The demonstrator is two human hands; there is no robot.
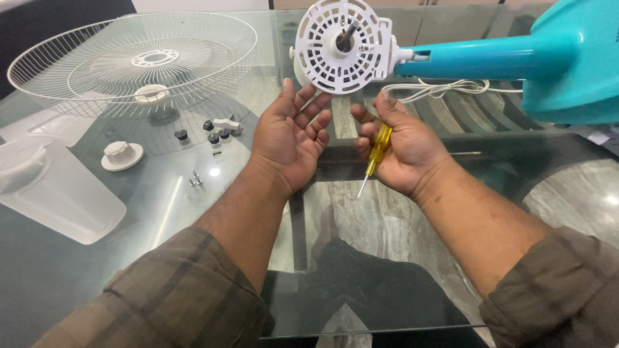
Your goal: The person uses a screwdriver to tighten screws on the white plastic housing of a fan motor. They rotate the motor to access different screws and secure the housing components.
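My left hand [290,132] is palm up with its fingers apart, holding nothing, just below the white round motor housing [342,46] of a fan lying on its side. My right hand [400,148] grips a yellow-handled screwdriver [376,153], its metal tip pointing down toward the glass. The fan's teal neck and body [516,58] stretch off to the right. A metal shaft sticks out of the housing's middle. Both hands hover above a glass table [193,212].
A white wire fan guard [135,61] lies at the back left. A translucent fan blade [51,187] rests at the left edge. A white round cap [122,154], small black knobs [213,132] and screws [195,179] lie between them. A white cord [445,87] runs under the fan neck.
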